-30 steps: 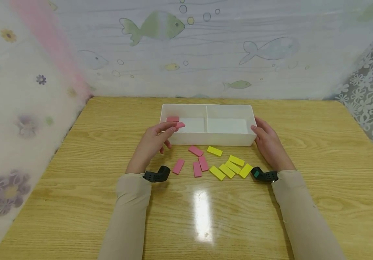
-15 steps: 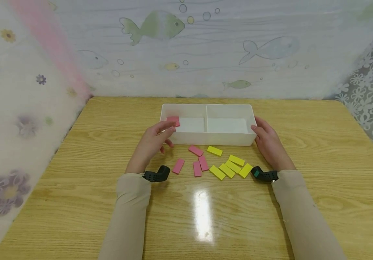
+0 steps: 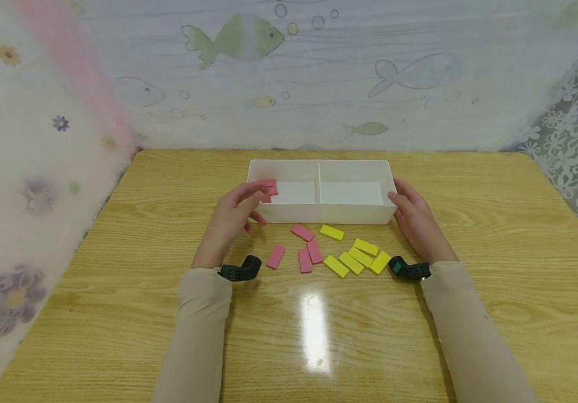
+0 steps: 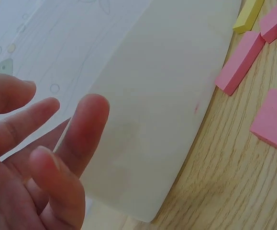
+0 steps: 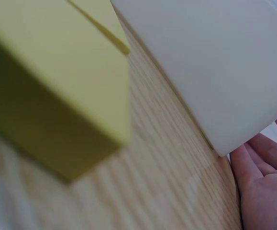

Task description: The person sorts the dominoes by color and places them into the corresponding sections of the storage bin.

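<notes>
Your left hand, its fingers apart, has just released one flat pink rectangular block, which now lies inside the left end of the white divided plastic box that your right hand grips at its right edge, so this piece seems already placed.

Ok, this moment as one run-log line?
left hand: at box, left end; right hand: grips box, right end; pink blocks: in box, on table; yellow blocks: on table

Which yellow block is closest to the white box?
The yellow block lying by itself, just in front of the white box near its divider. The other five yellow blocks lie closer together, farther away.
</notes>
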`<state>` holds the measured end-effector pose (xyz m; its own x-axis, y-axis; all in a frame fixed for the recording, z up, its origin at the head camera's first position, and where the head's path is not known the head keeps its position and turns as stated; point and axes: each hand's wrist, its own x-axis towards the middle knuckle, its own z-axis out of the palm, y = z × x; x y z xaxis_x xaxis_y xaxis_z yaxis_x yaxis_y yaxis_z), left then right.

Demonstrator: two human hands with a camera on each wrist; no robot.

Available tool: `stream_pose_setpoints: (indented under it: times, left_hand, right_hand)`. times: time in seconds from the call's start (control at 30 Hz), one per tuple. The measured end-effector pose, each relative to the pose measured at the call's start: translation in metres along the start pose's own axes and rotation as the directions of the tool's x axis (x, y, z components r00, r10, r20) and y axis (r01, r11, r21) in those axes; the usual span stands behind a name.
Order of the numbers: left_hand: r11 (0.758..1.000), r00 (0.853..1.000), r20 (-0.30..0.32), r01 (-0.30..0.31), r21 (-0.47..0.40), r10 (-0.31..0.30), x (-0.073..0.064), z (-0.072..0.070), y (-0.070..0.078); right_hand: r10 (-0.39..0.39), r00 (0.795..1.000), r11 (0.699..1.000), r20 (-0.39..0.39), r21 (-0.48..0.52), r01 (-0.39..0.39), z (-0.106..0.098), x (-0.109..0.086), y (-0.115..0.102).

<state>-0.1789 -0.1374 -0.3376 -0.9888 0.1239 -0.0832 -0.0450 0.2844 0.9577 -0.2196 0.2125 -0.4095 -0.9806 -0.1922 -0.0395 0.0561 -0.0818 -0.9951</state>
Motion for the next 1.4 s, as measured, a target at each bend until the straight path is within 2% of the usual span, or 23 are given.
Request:
stream_pose_setpoints:
  times: [0.17, 0.43, 0.6, 0.8, 0.97, 1.2, 1.4]
  left_hand:
    - [0.999, 1.0, -0.025, -0.019, -0.039, 0.018, -0.001, -0.001, 0.0]
    - [0.995, 0.998, 0.016, -0.057, -0.088, 0.058, -0.001, -0.001, 0.001]
    - [0.995, 0.999, 0.02, -0.043, -0.085, 0.045, 0.0, 0.0, 0.001]
    - [0.998, 0.996, 0.085, -0.016, -0.062, 0.022, 0.0, 0.0, 0.0]
    - [1.0, 0.987, 0.159, 0.009, 0.009, -0.011, 0.006, 0.0, -0.009]
    - [0.989, 0.959, 0.272, 0.04, 0.143, -0.078, 0.014, 0.004, -0.024]
    - [0.959, 0.943, 0.323, -0.02, 0.282, -0.075, 0.018, 0.007, -0.028]
  right_hand:
    - [0.01, 1.0, 1.0, -0.009, -0.003, -0.01, 0.0, -0.001, 0.0]
    - [-0.005, 1.0, 1.0, -0.004, -0.001, 0.005, 0.0, 0.001, 0.0]
    - [0.0, 1.0, 1.0, -0.007, -0.002, 0.0, 0.0, 0.0, 0.001]
    - [0.009, 1.0, 1.0, -0.011, -0.006, -0.009, 0.0, -0.001, 0.001]
    - [-0.002, 1.0, 1.0, -0.005, -0.01, 0.001, 0.0, 0.0, 0.001]
    - [-0.006, 1.0, 1.0, -0.008, 0.003, 0.006, 0.0, 0.0, 0.002]
    - [-0.011, 1.0, 1.0, -0.006, 0.011, 0.011, -0.001, 0.001, 0.001]
